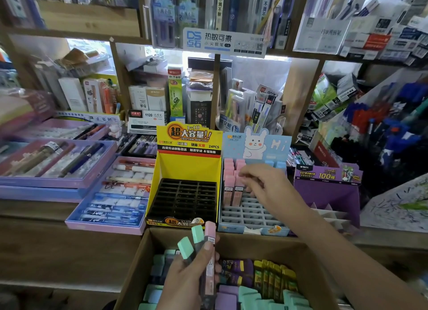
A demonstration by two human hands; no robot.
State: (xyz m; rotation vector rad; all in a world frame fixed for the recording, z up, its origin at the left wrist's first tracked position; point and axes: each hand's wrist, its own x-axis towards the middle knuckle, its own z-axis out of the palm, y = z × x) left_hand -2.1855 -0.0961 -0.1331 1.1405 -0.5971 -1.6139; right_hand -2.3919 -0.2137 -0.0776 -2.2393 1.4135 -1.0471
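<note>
My left hand [185, 272] grips a few slim lead cases [201, 247], two with mint caps and one pink, above an open cardboard box [136, 263] full of mint, purple, blue and yellow cases. My right hand [261, 184] reaches into the light-blue rabbit display box [252, 226], its curled fingers at a pink case [239, 173] among the pink cases [229, 189] that stand in the box's back-left slots. I cannot tell whether the fingers pinch that case. The grey slots in front are bare.
A yellow display box [185, 168] with a black slotted insert stands left of the rabbit box. A purple display box [328, 194] is on its right. Pen trays [111, 194] cover the counter at left, and stocked shelves [208, 89] rise behind.
</note>
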